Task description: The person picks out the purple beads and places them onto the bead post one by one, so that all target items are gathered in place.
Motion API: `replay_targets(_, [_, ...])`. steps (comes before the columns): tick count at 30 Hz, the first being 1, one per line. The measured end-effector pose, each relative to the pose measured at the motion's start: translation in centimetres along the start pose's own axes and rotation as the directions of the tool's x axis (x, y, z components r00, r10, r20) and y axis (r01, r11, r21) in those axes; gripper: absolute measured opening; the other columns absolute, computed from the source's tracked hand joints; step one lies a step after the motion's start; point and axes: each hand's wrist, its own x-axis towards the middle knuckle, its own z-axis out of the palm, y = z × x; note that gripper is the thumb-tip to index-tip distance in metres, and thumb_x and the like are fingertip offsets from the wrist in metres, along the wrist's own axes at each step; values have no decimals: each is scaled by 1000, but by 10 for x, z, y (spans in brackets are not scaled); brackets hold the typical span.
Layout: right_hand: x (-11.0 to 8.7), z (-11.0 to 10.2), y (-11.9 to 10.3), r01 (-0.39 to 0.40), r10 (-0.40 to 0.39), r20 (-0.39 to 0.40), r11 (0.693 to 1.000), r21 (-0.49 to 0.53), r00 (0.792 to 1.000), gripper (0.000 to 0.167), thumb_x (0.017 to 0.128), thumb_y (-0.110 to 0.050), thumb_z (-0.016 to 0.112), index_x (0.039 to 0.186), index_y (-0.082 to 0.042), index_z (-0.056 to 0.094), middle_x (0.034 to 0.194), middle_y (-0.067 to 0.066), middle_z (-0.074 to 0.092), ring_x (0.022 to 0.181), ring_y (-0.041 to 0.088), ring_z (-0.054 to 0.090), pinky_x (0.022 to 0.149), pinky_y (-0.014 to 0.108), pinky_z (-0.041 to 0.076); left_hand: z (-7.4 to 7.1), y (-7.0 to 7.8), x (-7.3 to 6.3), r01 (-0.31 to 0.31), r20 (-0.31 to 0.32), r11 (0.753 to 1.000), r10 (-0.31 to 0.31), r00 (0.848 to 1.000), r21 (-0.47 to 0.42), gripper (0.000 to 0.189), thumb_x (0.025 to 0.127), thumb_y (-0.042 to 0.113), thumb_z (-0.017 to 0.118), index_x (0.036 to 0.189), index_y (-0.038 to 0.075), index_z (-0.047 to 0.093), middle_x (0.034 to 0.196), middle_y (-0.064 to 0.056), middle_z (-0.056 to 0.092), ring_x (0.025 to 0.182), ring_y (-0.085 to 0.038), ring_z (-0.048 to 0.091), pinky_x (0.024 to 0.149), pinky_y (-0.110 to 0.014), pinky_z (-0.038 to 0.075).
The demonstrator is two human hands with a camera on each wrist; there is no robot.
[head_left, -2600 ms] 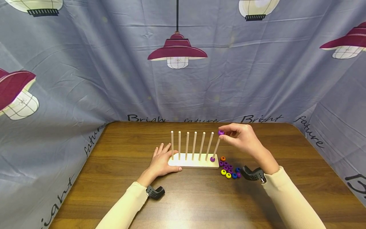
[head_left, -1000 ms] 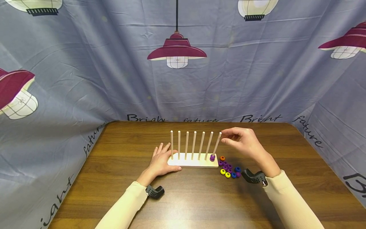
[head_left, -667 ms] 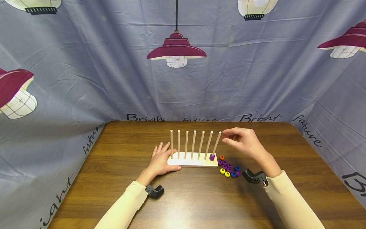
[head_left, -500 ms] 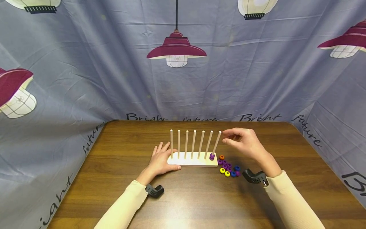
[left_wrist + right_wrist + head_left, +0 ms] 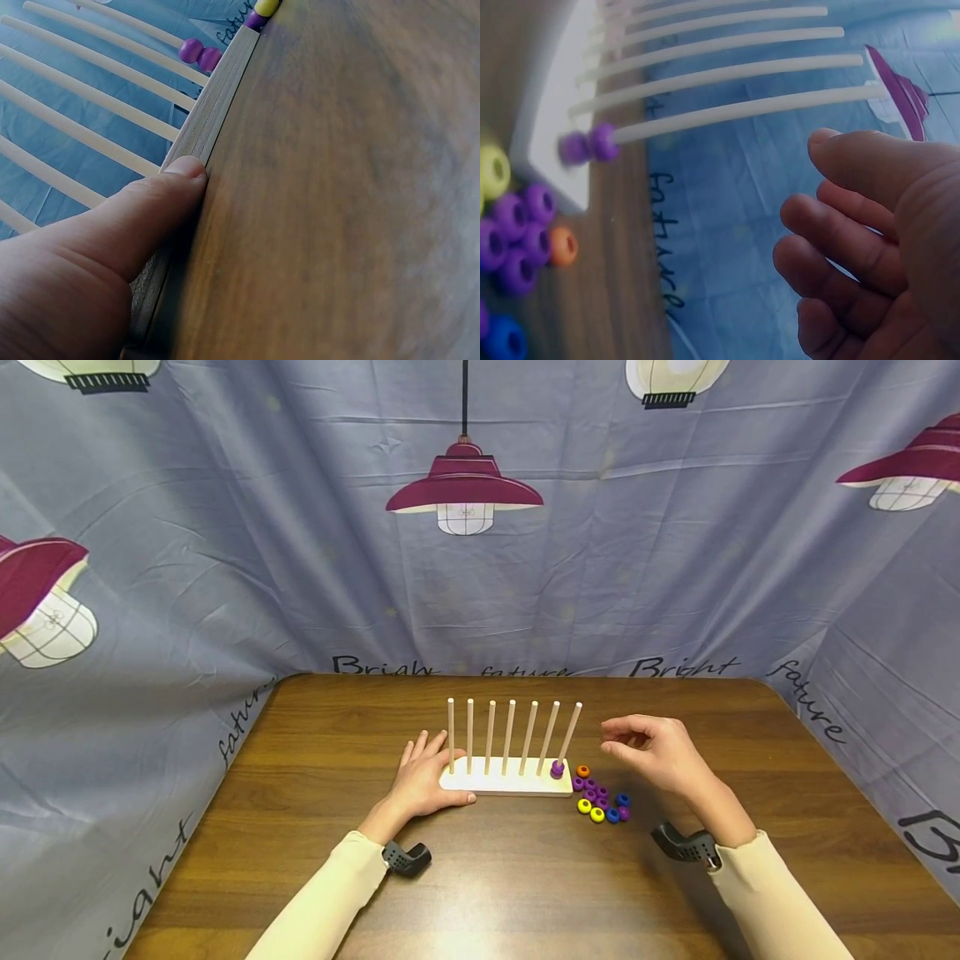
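Brown wood grain runs across the table (image 5: 525,877), which is hemmed on three sides by a grey-blue curtain (image 5: 300,568) printed with lamps. Nearest the camera, two cream sleeves (image 5: 322,902) reach forward, each wrist wearing a small black mount. Beyond them the left hand (image 5: 423,781) rests flat, fingers straight and slightly spread, on the left end of the white peg board (image 5: 480,785); in the left wrist view the thumb (image 5: 161,199) presses against the board's near edge. Right of the board lies a loose cluster of beads (image 5: 600,802) on the table: purple ones, two yellow, blue and one orange, close together and just beside the board's right end. The right hand (image 5: 660,756) hovers above and a little behind that cluster, holding nothing, its fingers loosely curled with thumb and forefinger tips near each other. Seven pale wooden pegs (image 5: 510,735) stand upright in a row on the board. The rightmost peg (image 5: 570,731) carries two purple beads (image 5: 557,769) stacked at its foot, touching the board.
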Motion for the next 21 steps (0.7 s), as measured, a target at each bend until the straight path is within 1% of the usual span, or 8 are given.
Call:
replay_targets(5, [-17, -2, 5, -1, 1, 6, 1000, -23, 1000, 19, 77, 0, 83, 96, -4, 78, 77, 2, 76, 67, -9, 57, 57, 13, 48, 0, 0, 0, 1, 0, 1000, -1, 1000, 0, 74, 72, 52, 85, 135, 19, 66, 162, -22, 38, 154, -52, 20, 125, -66, 12])
replay_targets(10, [-36, -4, 11, -19, 20, 19, 999, -38, 1000, 20, 77, 0, 83, 96, -4, 78, 79, 1, 76, 68, -9, 57, 57, 14, 48, 0, 0, 0, 2, -1, 1000, -2, 1000, -6, 73, 72, 51, 85, 134, 19, 66, 162, -22, 37, 154, -51, 20, 125, -66, 12])
replay_targets(15, [-55, -3, 16, -65, 67, 28, 997, -43, 997, 20, 78, -1, 83, 97, -3, 78, 81, 1, 77, 70, -10, 57, 57, 17, 49, -1, 0, 0, -1, 2, 1000, 1, 1000, 0, 73, 72, 52, 85, 134, 19, 66, 162, -22, 37, 154, -52, 20, 125, -67, 12])
replay_targets(21, [-71, 1, 24, -110, 112, 43, 993, -48, 993, 20, 79, -3, 83, 98, -3, 78, 83, 0, 77, 71, -10, 57, 58, 18, 50, 0, 1, 0, 2, 3, 1000, -2, 1000, -2, 73, 72, 52, 85, 134, 19, 66, 162, -22, 38, 154, -52, 20, 125, -67, 12])
